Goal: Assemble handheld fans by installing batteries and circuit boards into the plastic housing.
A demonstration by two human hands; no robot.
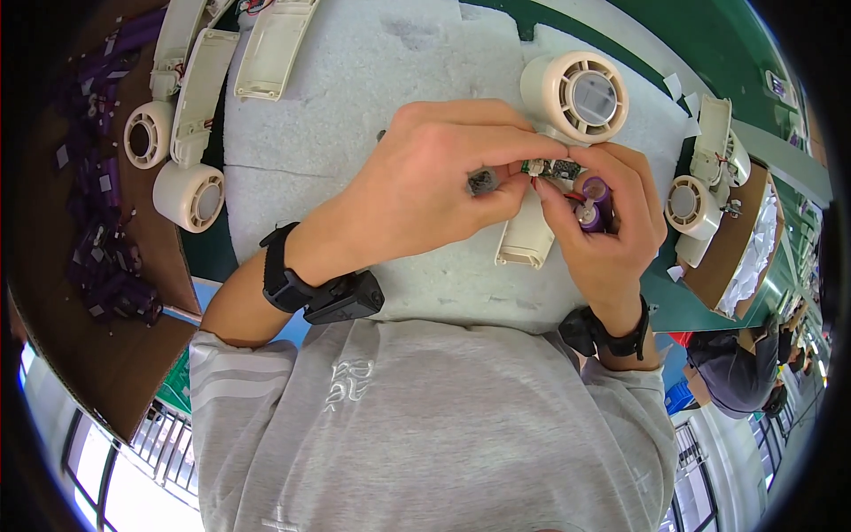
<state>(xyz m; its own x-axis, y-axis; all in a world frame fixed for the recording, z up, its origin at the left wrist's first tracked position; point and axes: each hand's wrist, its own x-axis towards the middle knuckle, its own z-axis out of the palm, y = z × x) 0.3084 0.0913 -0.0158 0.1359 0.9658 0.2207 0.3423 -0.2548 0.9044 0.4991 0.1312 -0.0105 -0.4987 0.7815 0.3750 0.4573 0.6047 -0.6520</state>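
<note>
Foam (443,279) beneath right hand (626,232), half-closed around batteries (604,209)

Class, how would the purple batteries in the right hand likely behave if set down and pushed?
The purple batteries would probably stay stiff, being solid-looking cylinders. Their rounded sides suggest rolling, though sitting side by side may check that. The thin red wire beside them would likely flex.

My left hand (443,164) reaches in from the side, back of it up, fingers (523,139) and thumb pinched at the tips. Right hand (616,195) is kinda curled, thumb tucked inward. 2 bent arms (235,306), fingertips nearly meeting.
</note>
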